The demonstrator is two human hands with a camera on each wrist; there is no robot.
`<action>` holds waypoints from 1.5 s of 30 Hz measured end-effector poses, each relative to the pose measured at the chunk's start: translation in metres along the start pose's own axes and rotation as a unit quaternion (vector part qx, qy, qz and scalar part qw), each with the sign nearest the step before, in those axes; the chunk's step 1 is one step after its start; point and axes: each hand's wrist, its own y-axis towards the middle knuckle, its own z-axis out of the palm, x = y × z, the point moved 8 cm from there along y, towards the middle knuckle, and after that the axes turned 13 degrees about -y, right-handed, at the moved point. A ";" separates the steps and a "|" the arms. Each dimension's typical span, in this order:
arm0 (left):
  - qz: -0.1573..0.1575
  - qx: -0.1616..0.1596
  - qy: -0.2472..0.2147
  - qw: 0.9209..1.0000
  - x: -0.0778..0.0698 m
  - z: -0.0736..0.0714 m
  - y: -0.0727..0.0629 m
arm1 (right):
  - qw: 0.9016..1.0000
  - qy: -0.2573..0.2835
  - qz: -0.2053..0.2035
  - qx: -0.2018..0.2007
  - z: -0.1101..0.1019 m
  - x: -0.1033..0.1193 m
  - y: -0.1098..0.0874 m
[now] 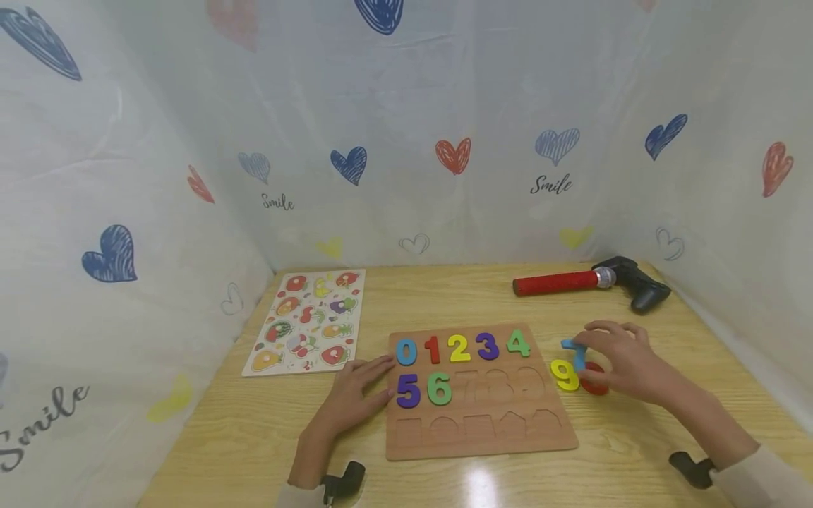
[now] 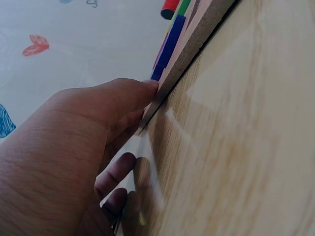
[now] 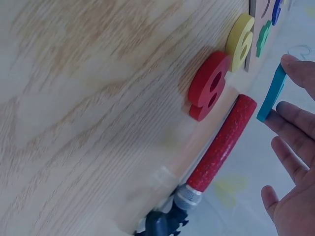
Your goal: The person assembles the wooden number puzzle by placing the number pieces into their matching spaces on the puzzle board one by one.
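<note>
My right hand [image 1: 625, 360] pinches a blue number seven [image 1: 579, 353] between thumb and fingertips. In the right wrist view this blue piece [image 3: 272, 93] shows edge-on, held up off the table. Below that hand lie a yellow nine [image 1: 564, 375] and a red eight [image 3: 209, 86], the eight partly covered in the head view. My left hand [image 1: 356, 395] rests at the left edge of a wooden number board [image 1: 483, 451], thumb and index fingertips touching it, other fingers loose. Set on the board are numbers zero through six, including a purple five [image 1: 408, 391]; other outlined recesses show bare wood.
A fruit picture board [image 1: 305, 321] lies at the back left. Toward the back right are a red microphone-like stick [image 1: 555, 283] with a silver end and a black object [image 1: 638, 286] beside it. A curtain with printed hearts [image 1: 413, 204] surrounds the table.
</note>
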 end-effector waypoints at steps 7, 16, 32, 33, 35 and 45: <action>-0.015 0.010 -0.007 1.000 0.003 0.001 0.000 | 1.000 0.009 -0.016 -0.011 0.000 0.013 0.001; -0.004 -0.004 0.005 1.000 0.002 0.000 0.000 | 0.997 0.001 -0.053 -0.048 0.002 0.030 0.003; -0.009 0.000 0.002 1.000 0.002 0.000 -0.001 | 0.998 0.006 -0.060 -0.021 0.013 0.049 0.011; -0.008 -0.001 0.002 1.000 0.002 0.000 -0.001 | 0.998 0.006 -0.061 -0.018 0.014 0.051 0.011; -0.009 -0.002 0.003 1.000 0.002 0.000 -0.002 | 0.998 0.008 -0.063 -0.017 0.015 0.054 0.013; -0.017 0.009 -0.004 1.000 0.004 0.001 0.000 | 0.998 0.012 -0.064 -0.009 0.019 0.063 0.019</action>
